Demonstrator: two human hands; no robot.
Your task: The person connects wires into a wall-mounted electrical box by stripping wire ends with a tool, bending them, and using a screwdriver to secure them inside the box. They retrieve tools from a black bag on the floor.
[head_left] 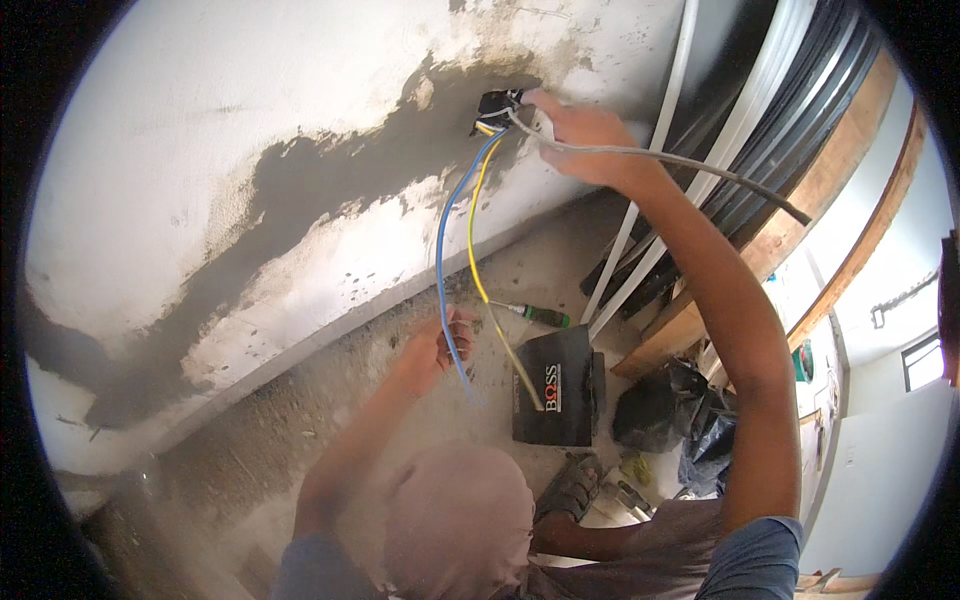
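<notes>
A black wall box (497, 108) is set in rough grey mortar on the white wall. Blue wire (441, 240) and yellow wire (473, 225) hang from it, along with a grey cable (690, 162) that runs out to the right. My right hand (588, 142) reaches up to the box's right edge, fingertips close together against it; the cable crosses this hand, and what the fingertips pinch is hidden. Lower down, my left hand (432, 352) has its fingers curled, with the blue wire passing across it. Whether it grips the wire is unclear.
A green-handled screwdriver (542, 315) lies on the dusty floor beside a black carton (560, 385). Black plastic bags (660, 405) lie right of it. White pipes (740, 120) and wooden boards (835, 165) lean at the right.
</notes>
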